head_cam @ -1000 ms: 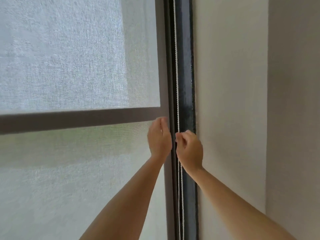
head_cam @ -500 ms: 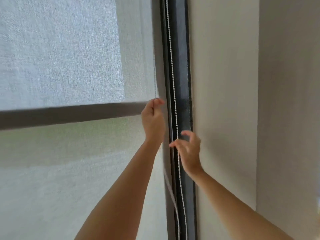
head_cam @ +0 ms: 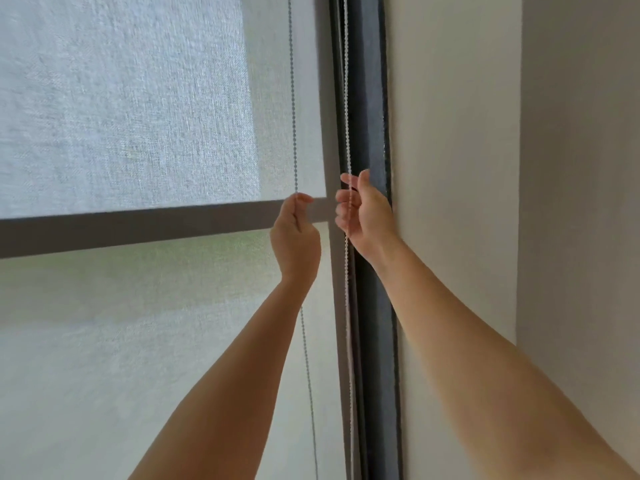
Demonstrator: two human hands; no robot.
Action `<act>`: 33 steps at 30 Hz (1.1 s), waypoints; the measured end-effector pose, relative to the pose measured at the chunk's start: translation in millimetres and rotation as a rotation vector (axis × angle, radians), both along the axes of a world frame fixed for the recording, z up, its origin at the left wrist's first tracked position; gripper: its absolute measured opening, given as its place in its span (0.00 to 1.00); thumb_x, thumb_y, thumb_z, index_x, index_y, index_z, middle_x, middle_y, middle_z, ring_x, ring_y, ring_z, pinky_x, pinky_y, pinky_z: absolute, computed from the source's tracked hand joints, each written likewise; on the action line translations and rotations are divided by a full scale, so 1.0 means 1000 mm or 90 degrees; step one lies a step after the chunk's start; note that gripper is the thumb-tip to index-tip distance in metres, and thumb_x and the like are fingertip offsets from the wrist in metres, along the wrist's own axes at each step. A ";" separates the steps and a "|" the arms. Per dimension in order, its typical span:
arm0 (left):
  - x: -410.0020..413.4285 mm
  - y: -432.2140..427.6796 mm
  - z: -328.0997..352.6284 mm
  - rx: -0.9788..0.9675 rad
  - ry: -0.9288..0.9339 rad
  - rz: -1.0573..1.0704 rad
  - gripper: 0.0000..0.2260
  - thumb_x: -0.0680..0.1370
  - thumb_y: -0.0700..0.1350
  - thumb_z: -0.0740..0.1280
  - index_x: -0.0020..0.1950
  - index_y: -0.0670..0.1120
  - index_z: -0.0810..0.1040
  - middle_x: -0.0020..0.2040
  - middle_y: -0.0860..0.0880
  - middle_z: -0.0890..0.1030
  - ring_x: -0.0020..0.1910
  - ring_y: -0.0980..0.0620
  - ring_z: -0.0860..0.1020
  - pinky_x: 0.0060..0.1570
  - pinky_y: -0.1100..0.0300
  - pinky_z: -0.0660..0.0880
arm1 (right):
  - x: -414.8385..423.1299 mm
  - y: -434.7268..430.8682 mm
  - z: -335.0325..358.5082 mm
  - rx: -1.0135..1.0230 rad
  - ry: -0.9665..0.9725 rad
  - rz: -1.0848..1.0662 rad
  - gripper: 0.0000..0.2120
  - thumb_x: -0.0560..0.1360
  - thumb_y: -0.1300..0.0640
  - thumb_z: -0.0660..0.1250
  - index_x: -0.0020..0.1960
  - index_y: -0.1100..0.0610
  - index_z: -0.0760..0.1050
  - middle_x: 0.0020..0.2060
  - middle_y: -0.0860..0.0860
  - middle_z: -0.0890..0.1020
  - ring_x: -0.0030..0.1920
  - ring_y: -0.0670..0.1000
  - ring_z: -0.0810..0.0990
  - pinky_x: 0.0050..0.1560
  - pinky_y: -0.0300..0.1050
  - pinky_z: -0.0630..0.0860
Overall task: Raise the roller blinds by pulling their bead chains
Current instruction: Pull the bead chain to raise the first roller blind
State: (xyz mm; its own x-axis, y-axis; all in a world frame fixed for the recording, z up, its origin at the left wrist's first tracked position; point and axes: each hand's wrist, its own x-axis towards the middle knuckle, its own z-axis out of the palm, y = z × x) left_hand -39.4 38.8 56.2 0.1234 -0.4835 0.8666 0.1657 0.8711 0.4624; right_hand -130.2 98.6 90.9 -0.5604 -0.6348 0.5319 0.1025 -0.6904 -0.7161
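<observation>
while left hand point(head_cam: 295, 237) pinches bead chain point(head_cam: 293, 98), right hand point(head_cam: 363, 209) open

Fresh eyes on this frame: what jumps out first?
Two bare arms reach up at centre. The left hand is pinched shut on a bead chain running up across the pale roller blind. The right hand is open with fingers loosely curled around a second chain beside the dark window frame. A dark horizontal bar crosses behind the blind, left of the hands.
</observation>
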 end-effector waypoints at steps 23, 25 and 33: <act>-0.006 0.042 0.001 -0.135 -0.127 0.142 0.12 0.81 0.44 0.57 0.64 0.45 0.71 0.54 0.49 0.77 0.53 0.53 0.73 0.56 0.56 0.73 | 0.031 0.053 -0.147 0.014 -0.002 -0.187 0.13 0.80 0.58 0.60 0.41 0.59 0.78 0.22 0.49 0.63 0.22 0.46 0.55 0.23 0.42 0.52; -0.012 0.062 0.008 -0.090 -0.136 -0.005 0.13 0.82 0.46 0.56 0.66 0.45 0.70 0.45 0.61 0.75 0.48 0.65 0.72 0.51 0.70 0.69 | 0.034 0.057 -0.178 0.061 -0.012 -0.181 0.12 0.80 0.59 0.60 0.41 0.62 0.77 0.22 0.49 0.62 0.22 0.46 0.54 0.23 0.43 0.51; -0.024 0.076 0.011 0.090 -0.041 -0.248 0.11 0.82 0.46 0.58 0.58 0.44 0.77 0.43 0.51 0.80 0.42 0.54 0.77 0.45 0.59 0.75 | 0.057 0.074 -0.277 0.228 -0.098 -0.111 0.11 0.80 0.66 0.59 0.40 0.68 0.74 0.20 0.49 0.59 0.17 0.42 0.54 0.17 0.33 0.52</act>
